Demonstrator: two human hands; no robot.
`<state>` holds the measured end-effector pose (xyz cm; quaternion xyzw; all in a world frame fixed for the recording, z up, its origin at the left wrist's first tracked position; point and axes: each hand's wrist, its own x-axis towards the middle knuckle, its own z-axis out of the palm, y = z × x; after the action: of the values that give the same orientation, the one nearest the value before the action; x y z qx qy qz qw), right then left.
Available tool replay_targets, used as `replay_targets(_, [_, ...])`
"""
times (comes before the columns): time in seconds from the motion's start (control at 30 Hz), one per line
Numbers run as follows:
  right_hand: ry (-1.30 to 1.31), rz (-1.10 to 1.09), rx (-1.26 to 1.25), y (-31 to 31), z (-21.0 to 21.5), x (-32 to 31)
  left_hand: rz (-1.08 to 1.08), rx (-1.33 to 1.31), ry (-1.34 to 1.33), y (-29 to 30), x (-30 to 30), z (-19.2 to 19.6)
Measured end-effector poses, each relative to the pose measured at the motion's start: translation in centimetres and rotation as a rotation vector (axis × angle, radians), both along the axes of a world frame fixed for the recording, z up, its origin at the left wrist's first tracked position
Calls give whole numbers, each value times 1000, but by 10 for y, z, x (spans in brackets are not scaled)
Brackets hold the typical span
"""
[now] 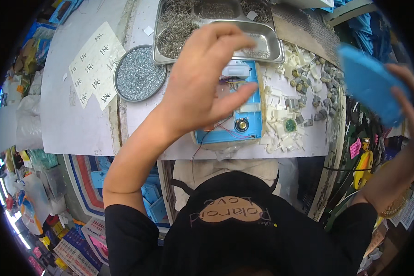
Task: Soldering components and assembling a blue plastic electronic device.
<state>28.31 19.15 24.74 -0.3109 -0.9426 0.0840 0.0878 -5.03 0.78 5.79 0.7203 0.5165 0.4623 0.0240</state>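
Note:
My left hand (193, 83) hovers over an opened blue plastic casing (257, 126), thumb and fingers apart with nothing visible between them. Inside the casing are a small round speaker (241, 124), thin wires and a white part (236, 71); my hand hides some of its left side. Off to the right, beyond the table's edge, my right hand (408, 89) grips a blue plastic cover (370, 83) that is slightly blurred and held tilted in the air.
A round dish of small metal screws (140, 73) stands left of the casing. Behind lies a steel compartment tray (280, 54) with small metal parts. Loose white plastic pieces (280, 133) and greyish blocks (315, 101) cover the right side. A marked paper sheet (94, 64) lies at left.

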Motion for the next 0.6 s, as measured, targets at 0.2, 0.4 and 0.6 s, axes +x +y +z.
replay_targets(0.2, [297, 569, -52, -51, -63, -115, -230, -567, -246, -28, -2, 46])
replay_targets(0.4, [672, 65, -659, -118, -166, -112, -20, -364, -1414, -60, -1, 15])
replay_targets(0.6, [652, -268, -1041, -161, -211, -79, 153, -563, -718, -74, 26, -33])
